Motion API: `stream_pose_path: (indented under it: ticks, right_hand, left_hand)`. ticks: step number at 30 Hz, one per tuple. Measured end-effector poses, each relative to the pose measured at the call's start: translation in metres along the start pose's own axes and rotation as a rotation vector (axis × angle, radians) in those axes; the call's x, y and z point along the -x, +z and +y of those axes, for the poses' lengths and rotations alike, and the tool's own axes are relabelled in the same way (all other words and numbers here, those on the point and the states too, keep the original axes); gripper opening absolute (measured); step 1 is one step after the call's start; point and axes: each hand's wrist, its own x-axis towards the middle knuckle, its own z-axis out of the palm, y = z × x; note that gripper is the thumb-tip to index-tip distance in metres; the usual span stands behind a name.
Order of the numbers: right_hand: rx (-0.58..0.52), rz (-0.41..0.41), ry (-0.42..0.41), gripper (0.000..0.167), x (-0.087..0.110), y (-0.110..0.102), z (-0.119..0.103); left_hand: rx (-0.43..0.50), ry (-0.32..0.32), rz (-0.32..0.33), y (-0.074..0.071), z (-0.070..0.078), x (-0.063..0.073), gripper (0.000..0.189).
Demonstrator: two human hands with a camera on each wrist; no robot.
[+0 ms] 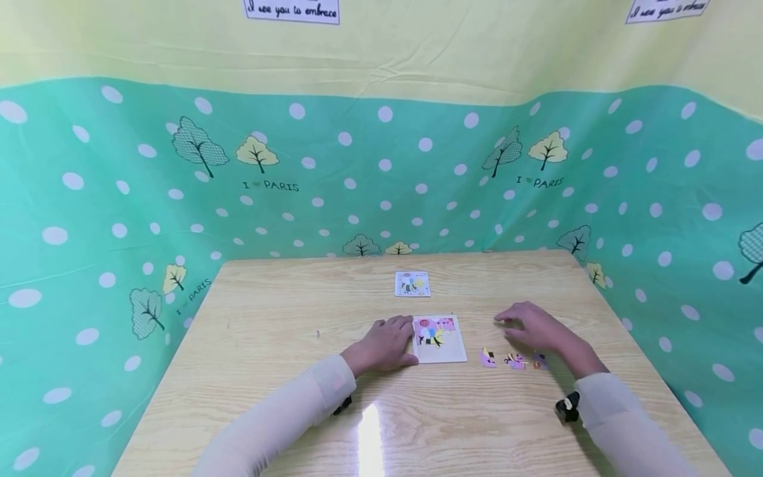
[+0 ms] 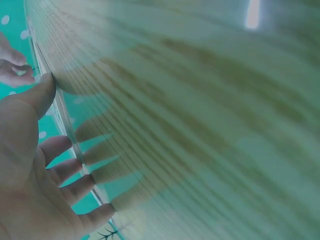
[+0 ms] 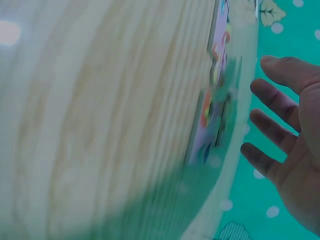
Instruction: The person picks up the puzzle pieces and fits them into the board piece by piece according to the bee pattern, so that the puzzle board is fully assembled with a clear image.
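Note:
A white puzzle tray [image 1: 451, 350] lies on the table, its upper part filled with joined pieces [image 1: 434, 332] of a bee picture on pink. My left hand [image 1: 389, 343] rests at the tray's left edge, thumb by the lower corner and fingers by the upper one. In the left wrist view that hand [image 2: 35, 165] has its fingers spread. To the right of the tray lie three loose puzzle pieces: a left one [image 1: 488, 358], a middle one [image 1: 515, 362] and a right one [image 1: 540, 362]. Over them my right hand [image 1: 530, 326] hovers, fingers apart and holding nothing, as the right wrist view also shows [image 3: 295, 135].
A picture card [image 1: 412, 284] with a similar bee lies behind the tray. The wooden table [image 1: 268, 344] meets a green dotted curtain [image 1: 381, 192] at the back and sides. Light glares on the table [image 1: 370, 437] near the front.

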Motion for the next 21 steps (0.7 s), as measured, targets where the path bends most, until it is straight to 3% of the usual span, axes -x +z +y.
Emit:
stream_pose_path:
  ticks: [9,21]
  right_hand:
    - [-0.033,-0.015,0.039,0.036,0.017,-0.005,0.019]
    - [0.011,-0.034,0.007,0.034,0.028,-0.007,0.029]
  left_hand:
    - [0.013,-0.003,-0.009,-0.001,0.0,0.001,0.068]
    - [-0.004,-0.006,-0.012,-0.001,0.0,0.0,0.068]
